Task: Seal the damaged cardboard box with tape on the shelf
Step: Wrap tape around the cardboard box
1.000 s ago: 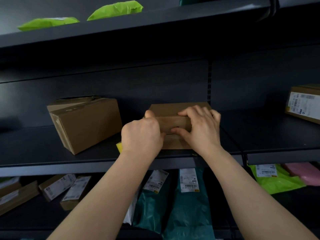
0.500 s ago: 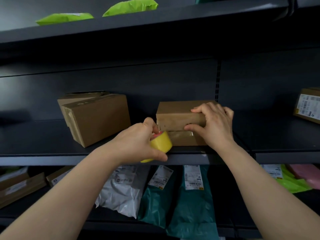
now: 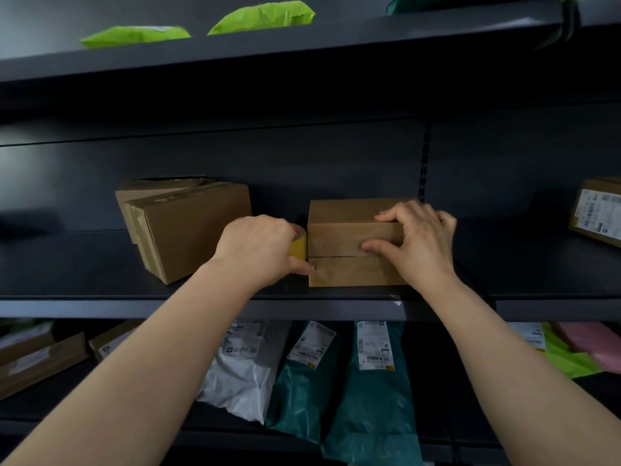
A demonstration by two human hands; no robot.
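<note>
The box (image 3: 349,242) sits on the shelf (image 3: 84,274). The tape roll (image 3: 299,246), held in the left hand (image 3: 257,247), is just left of the box; a second box (image 3: 195,230) stands farther left. The right hand (image 3: 421,240) grips the box's right end. Bags (image 3: 369,398) lie below.

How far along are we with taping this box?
Done: the cardboard box sits on the shelf, flaps shut. In hand: the left hand holds the tape roll at the box's left edge while the right hand braces it. Left: taping along the seam; I cannot tell if any is stuck.
</note>
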